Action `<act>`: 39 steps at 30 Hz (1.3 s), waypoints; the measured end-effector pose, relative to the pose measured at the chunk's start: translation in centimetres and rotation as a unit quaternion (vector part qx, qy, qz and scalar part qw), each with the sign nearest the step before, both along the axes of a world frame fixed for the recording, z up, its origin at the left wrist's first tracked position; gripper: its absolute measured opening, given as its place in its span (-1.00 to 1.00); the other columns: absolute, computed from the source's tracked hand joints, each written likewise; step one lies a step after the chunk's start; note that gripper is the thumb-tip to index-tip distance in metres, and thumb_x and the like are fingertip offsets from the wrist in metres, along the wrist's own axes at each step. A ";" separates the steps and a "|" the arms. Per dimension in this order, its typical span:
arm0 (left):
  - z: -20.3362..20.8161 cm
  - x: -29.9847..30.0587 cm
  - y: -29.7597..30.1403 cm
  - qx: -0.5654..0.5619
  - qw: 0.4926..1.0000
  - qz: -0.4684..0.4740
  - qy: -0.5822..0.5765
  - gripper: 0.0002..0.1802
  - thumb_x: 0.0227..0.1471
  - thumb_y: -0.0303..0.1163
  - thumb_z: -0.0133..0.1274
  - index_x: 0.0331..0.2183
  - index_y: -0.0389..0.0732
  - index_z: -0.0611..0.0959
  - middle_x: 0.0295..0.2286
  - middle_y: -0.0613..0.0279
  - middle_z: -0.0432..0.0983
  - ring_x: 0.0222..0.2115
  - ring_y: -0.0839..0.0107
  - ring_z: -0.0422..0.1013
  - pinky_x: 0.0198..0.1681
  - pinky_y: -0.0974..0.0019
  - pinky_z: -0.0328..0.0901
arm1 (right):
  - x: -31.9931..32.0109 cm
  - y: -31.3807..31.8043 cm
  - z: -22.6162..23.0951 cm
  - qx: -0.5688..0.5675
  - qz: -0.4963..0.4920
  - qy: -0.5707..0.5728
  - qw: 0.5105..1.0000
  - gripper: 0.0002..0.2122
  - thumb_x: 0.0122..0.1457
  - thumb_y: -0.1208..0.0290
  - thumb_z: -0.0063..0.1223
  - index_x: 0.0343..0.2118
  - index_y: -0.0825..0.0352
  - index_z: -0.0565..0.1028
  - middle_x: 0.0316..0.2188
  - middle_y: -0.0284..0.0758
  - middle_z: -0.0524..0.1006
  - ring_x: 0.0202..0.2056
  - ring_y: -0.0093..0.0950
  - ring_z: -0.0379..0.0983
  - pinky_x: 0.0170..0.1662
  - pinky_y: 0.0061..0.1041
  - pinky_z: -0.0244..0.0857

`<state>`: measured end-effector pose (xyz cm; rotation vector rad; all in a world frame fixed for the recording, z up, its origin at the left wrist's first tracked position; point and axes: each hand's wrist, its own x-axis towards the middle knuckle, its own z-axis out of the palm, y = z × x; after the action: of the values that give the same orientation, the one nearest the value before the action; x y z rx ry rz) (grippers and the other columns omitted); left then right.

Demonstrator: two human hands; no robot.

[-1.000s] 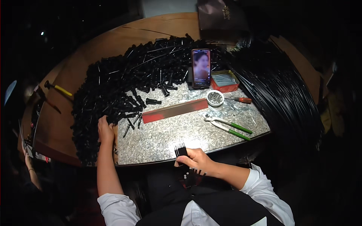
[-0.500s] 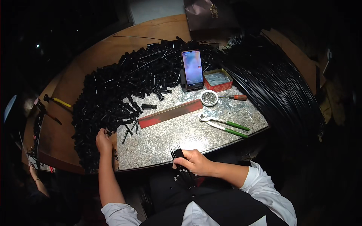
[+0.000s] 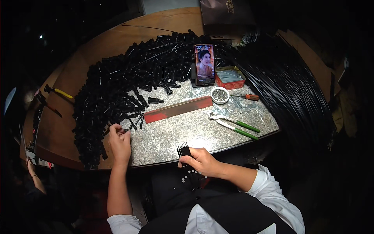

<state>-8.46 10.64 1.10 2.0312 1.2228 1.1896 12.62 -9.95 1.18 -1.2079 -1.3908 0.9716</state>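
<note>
My right hand point(image 3: 202, 160) is closed around a bundle of thin black rods point(image 3: 183, 149), held over the table's front edge. Their narrow tips fan out above my thumb, and pale round ends point(image 3: 189, 174) show below the hand. At the right edge of a big heap of black plastic tube-shaped parts point(image 3: 113, 84), my left hand point(image 3: 120, 145) is raised with its fingers curled together. Dark bits show by its fingertips, but what it grips is not clear. A few slim black parts point(image 3: 133, 124) lie on the speckled board point(image 3: 167, 136) just beyond that hand.
A red-and-grey bar point(image 3: 178, 109) lies across the board. Right of it are green-handled pincers point(image 3: 235, 126), a white bowl of small metal bits point(image 3: 220, 95), a screwdriver point(image 3: 250, 97), a red box point(image 3: 230, 79) and an upright phone point(image 3: 204, 65). Long black rods point(image 3: 288, 78) cover the right side. A hammer point(image 3: 58, 91) lies left.
My left hand has come out of the heap, up and to the right, and its fingers are now curled. The right hand still holds the bundle. The phone picture has changed.
</note>
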 end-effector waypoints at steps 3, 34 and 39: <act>-0.6 0.6 -1.3 -0.004 0.999 -0.033 -0.027 -0.75 -0.11 -0.61 0.13 -0.30 -0.30 0.49 -0.47 0.24 0.46 -0.49 0.49 0.39 -0.38 0.42 0.34 | 0.0 0.0 -0.3 -0.005 0.006 0.000 1.000 -0.81 0.24 0.42 -0.09 -0.43 0.41 0.48 -0.53 -0.30 0.52 -0.45 -0.52 0.44 -0.31 -0.53 0.30; 0.8 6.1 -8.5 -0.370 0.805 -0.302 -0.351 -0.66 0.18 -0.45 -0.09 -0.01 -0.31 0.44 -0.27 0.12 0.54 -0.28 0.53 0.45 -0.20 0.49 0.37 | -0.4 0.6 -1.9 -0.090 -0.022 0.068 0.993 -0.76 0.31 0.34 -0.17 -0.32 0.44 0.43 -0.44 -0.32 0.55 -0.37 -0.59 0.47 -0.25 -0.58 0.36; 0.6 5.9 -8.3 -0.410 0.763 -0.328 -0.376 -0.62 0.15 -0.46 -0.05 0.02 -0.33 0.39 -0.24 0.06 0.53 -0.24 0.45 0.47 -0.13 0.41 0.37 | -0.7 0.9 -1.4 -0.089 -0.018 0.059 0.994 -0.79 0.29 0.38 -0.13 -0.33 0.44 0.44 -0.45 -0.33 0.55 -0.37 -0.59 0.47 -0.25 -0.58 0.36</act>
<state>-2.52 2.29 1.65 0.9667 0.3967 0.7472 11.93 -9.09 -0.26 -1.2809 -1.2057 1.1417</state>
